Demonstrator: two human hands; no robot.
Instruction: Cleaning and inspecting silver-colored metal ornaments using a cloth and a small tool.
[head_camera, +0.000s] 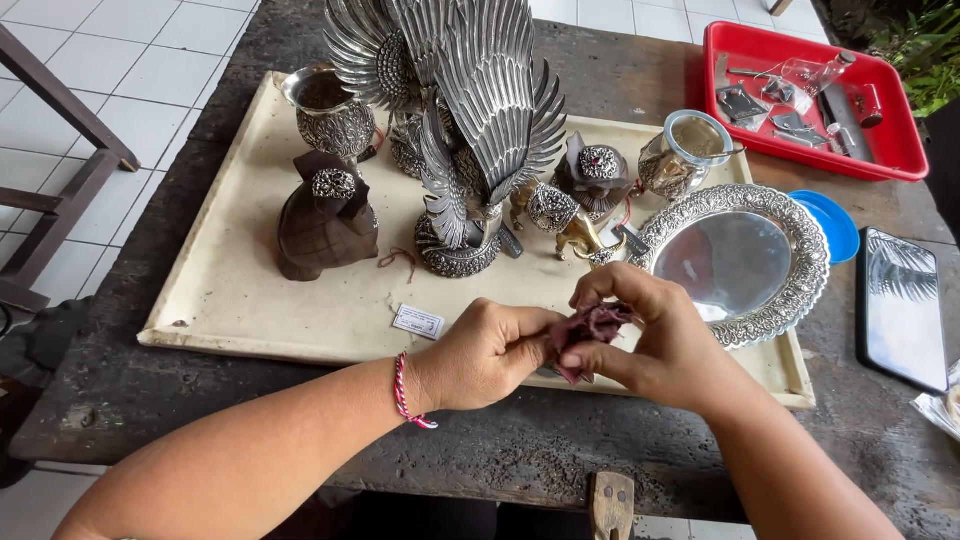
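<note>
Cloth: dark red rag (592, 326), bunched between both hands just above the near edge of the cream board (250, 300); looks soft, light, limp, so best pinched at its bulk.
Left hand (485, 352): fingers curled shut; whether anything lies inside, cannot tell.
Right hand (655, 335): fingertips pinching the rag.
Beyond: round silver tray (740, 262), silver winged statue (470, 120).

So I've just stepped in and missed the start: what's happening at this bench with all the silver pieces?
A person has both hands together over the near edge of a cream board. The left hand and right hand pinch a small dark red cloth between them. On the board stand a tall silver bird figure, a dark carved figure, a silver cup and a round silver tray. None of those is being touched.
</note>
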